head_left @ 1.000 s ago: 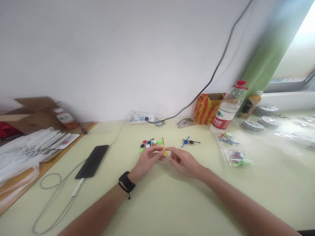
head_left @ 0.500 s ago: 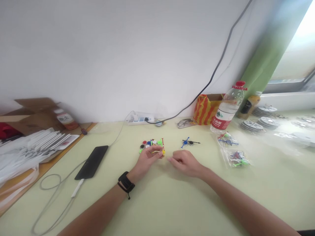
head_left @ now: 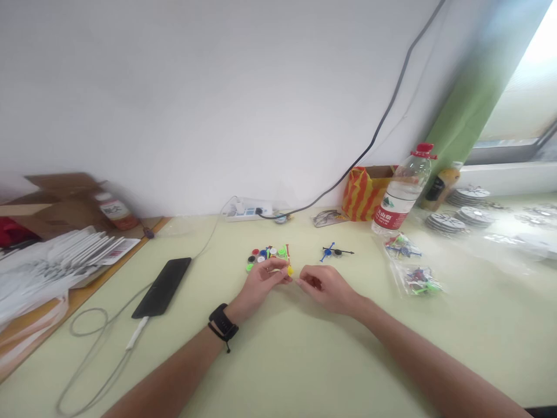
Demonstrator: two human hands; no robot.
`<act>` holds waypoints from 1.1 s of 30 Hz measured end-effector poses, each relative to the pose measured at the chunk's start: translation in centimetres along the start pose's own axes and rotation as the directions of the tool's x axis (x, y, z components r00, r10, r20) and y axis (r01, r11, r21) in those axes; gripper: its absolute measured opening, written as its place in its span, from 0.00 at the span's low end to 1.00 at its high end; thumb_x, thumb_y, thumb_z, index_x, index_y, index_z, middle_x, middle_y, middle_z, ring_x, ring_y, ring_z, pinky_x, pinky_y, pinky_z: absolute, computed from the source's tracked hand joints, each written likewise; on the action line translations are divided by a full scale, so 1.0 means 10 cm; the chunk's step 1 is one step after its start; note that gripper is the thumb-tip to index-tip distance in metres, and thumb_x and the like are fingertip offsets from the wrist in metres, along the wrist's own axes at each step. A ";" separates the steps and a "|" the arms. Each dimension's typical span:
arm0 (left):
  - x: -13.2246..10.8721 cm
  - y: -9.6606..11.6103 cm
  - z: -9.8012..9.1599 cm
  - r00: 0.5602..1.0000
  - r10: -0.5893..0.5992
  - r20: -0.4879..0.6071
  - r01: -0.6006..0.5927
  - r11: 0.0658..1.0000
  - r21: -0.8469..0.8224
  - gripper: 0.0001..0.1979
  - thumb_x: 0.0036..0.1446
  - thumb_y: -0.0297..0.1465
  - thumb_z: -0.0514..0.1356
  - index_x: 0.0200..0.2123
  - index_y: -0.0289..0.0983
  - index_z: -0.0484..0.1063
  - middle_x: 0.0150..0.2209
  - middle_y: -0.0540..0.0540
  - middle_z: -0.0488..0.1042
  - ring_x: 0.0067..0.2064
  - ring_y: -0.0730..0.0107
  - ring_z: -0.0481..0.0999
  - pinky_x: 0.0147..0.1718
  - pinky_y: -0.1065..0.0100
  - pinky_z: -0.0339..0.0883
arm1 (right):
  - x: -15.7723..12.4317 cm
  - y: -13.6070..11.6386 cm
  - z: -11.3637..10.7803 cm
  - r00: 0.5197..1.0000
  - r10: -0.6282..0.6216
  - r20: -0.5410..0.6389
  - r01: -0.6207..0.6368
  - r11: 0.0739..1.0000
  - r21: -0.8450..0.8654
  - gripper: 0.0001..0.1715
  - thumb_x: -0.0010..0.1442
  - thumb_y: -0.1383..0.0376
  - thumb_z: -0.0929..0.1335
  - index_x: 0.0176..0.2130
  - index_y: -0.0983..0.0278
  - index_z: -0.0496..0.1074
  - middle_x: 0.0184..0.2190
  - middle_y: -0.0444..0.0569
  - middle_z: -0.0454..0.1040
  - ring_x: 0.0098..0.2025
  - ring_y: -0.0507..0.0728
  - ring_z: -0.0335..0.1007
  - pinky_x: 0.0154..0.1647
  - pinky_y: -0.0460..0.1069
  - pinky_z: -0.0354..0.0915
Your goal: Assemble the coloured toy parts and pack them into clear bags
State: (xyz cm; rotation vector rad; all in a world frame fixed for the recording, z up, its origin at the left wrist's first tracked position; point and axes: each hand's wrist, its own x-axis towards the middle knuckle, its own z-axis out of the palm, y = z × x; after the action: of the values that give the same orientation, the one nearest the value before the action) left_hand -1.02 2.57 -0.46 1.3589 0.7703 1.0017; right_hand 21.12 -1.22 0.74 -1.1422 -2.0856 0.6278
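My left hand (head_left: pixel 261 283), with a black watch on the wrist, is pinched on a small yellow plastic piece (head_left: pixel 289 270) just above the pale green table (head_left: pixel 278 360). My right hand (head_left: pixel 327 287) rests close beside it with fingers curled, its fingertips almost touching the yellow piece; whether anything is in them is hidden. Just beyond my left hand lies a cluster of small coloured round pieces (head_left: pixel 265 255). A blue and black clock-hand set (head_left: pixel 334 252) lies farther right.
A black phone (head_left: pixel 162 287) on a grey cable lies to the left, beside white bags (head_left: pixel 47 261). A power strip (head_left: pixel 246 209), a striped pouch (head_left: pixel 363 193), a water bottle (head_left: pixel 402 191) and two clear bags of parts (head_left: pixel 411 267) stand toward the back right.
The yellow piece left my right fingers and stayed in my left hand, which dipped toward the cluster. My right hand drew back, then came close again.
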 end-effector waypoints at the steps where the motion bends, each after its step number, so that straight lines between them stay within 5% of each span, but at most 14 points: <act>1: 0.00 0.00 0.00 1.000 -0.009 0.004 0.009 1.000 0.001 0.14 0.59 0.37 0.69 0.46 0.38 0.79 0.45 0.44 0.79 0.40 0.65 0.81 0.46 0.60 0.77 | 0.00 0.00 0.00 1.000 0.001 -0.004 -0.001 1.000 -0.002 0.11 0.67 0.62 0.65 0.32 0.61 0.66 0.23 0.40 0.67 0.25 0.50 0.58 0.28 0.46 0.54; 25: -0.01 -0.01 0.02 0.994 -0.045 0.103 0.038 0.997 0.063 0.14 0.58 0.38 0.69 0.45 0.36 0.79 0.43 0.41 0.81 0.44 0.60 0.81 0.45 0.60 0.76 | -0.01 0.04 0.01 0.999 -0.044 -0.029 0.042 0.997 -0.063 0.11 0.69 0.60 0.65 0.36 0.61 0.71 0.22 0.40 0.69 0.24 0.50 0.61 0.29 0.46 0.55; 28: -0.01 0.00 0.01 0.997 -0.036 0.071 0.032 0.998 0.061 0.14 0.59 0.38 0.69 0.45 0.36 0.80 0.42 0.41 0.80 0.43 0.62 0.80 0.45 0.60 0.76 | -0.02 0.04 0.00 0.993 -0.066 -0.099 0.061 0.997 -0.057 0.09 0.68 0.62 0.64 0.46 0.61 0.71 0.24 0.40 0.68 0.24 0.50 0.62 0.30 0.46 0.57; 31: -0.01 0.01 0.00 0.999 -0.036 0.033 0.034 0.998 0.048 0.14 0.59 0.37 0.68 0.46 0.37 0.80 0.45 0.42 0.78 0.43 0.64 0.80 0.47 0.61 0.75 | -0.03 0.03 0.00 0.987 -0.066 -0.145 0.064 0.998 -0.023 0.28 0.68 0.62 0.64 0.65 0.59 0.59 0.31 0.42 0.71 0.25 0.51 0.63 0.28 0.46 0.59; 33: -0.01 0.01 0.00 0.999 -0.047 0.026 0.046 0.999 0.027 0.13 0.59 0.37 0.69 0.45 0.37 0.80 0.45 0.43 0.77 0.43 0.65 0.79 0.47 0.61 0.75 | -0.04 0.02 0.00 0.986 -0.064 -0.153 0.066 0.998 0.012 0.33 0.68 0.61 0.64 0.68 0.58 0.53 0.37 0.44 0.72 0.25 0.50 0.63 0.28 0.46 0.60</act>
State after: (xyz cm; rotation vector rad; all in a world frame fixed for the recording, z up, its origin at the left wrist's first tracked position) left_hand -1.10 2.47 -0.36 1.3686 0.7949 0.9383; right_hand 21.43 -1.41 0.48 -1.0737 -1.9752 0.5091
